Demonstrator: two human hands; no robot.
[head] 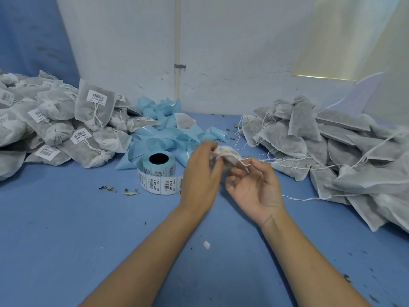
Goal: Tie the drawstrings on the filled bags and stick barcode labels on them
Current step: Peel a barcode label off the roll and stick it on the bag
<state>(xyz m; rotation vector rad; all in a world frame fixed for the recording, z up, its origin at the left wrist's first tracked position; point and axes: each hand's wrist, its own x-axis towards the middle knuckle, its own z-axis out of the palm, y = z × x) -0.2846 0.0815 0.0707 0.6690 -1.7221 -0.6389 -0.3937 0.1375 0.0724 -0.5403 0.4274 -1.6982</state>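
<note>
My left hand (200,173) grips the gathered neck of a grey filled bag (225,155), held above the blue table; most of the bag is hidden behind my fingers. My right hand (254,185), palm up, pinches the bag's white drawstring (244,161) between thumb and forefinger. A roll of barcode labels (158,173) stands just left of my left hand. A heap of untied, unlabelled bags (321,140) with loose strings lies on the right. Tied bags with barcode labels (66,125) are piled on the left.
Curled light-blue label backing strips (168,129) lie behind the roll, with one bag (184,120) among them. Dried leaf crumbs (130,191) and a small white scrap (206,244) dot the blue table (66,240). A white wall (221,63) closes the back.
</note>
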